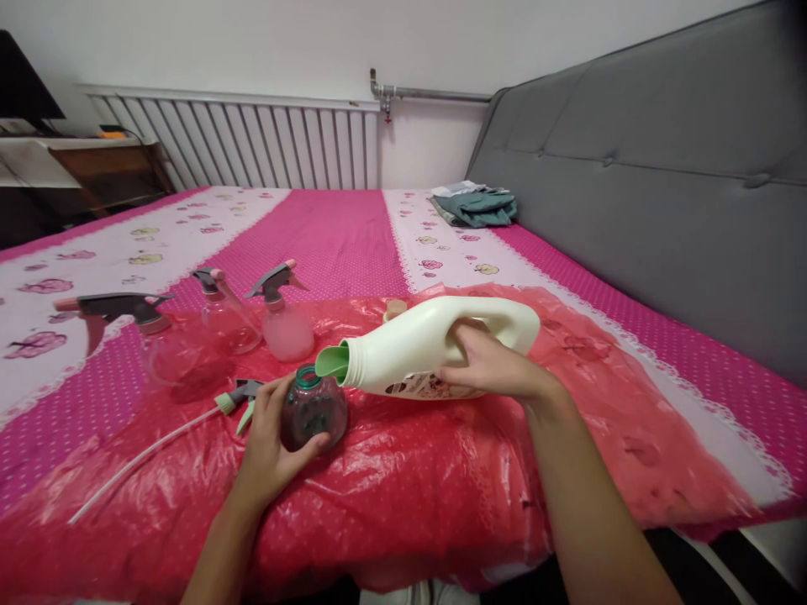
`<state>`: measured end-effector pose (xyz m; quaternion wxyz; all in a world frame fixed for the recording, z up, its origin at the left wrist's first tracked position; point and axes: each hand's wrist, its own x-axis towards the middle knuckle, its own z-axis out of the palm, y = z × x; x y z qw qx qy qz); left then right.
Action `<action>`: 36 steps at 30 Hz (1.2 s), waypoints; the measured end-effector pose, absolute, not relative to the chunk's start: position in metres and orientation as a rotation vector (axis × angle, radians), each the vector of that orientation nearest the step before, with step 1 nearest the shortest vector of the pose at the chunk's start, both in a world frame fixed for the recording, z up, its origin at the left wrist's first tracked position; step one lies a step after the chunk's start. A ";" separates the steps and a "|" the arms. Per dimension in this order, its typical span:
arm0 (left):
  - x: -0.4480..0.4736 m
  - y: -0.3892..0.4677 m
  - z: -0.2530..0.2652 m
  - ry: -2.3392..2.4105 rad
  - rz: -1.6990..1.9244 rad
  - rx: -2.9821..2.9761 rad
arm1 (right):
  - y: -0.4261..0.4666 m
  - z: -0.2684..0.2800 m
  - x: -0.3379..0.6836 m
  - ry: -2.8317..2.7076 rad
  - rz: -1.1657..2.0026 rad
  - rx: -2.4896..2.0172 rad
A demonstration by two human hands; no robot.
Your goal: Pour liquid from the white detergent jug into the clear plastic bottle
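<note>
left hand point(274, 449) around bottle point(316, 413), right hand point(488, 361) on sideways jug point(400, 349)

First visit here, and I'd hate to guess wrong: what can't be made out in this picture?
All in the head view:
- Right hand: some fingers, hidden by the jug.
- Label: print too small to read.
- Dark screen: cut off by the left edge.
- Jug's contents: hidden by its wall.
- Beige object: partly behind the jug.
</note>
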<state>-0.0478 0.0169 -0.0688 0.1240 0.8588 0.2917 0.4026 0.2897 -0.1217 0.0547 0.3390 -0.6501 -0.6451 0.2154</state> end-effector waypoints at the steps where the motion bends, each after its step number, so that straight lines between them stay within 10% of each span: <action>1: -0.048 0.017 -0.069 0.848 1.175 2.505 | -0.122 0.055 0.290 -1.684 0.561 -1.690; 36: -0.049 0.018 -0.069 0.856 1.161 2.493 | -0.120 0.053 0.293 -1.695 0.553 -1.675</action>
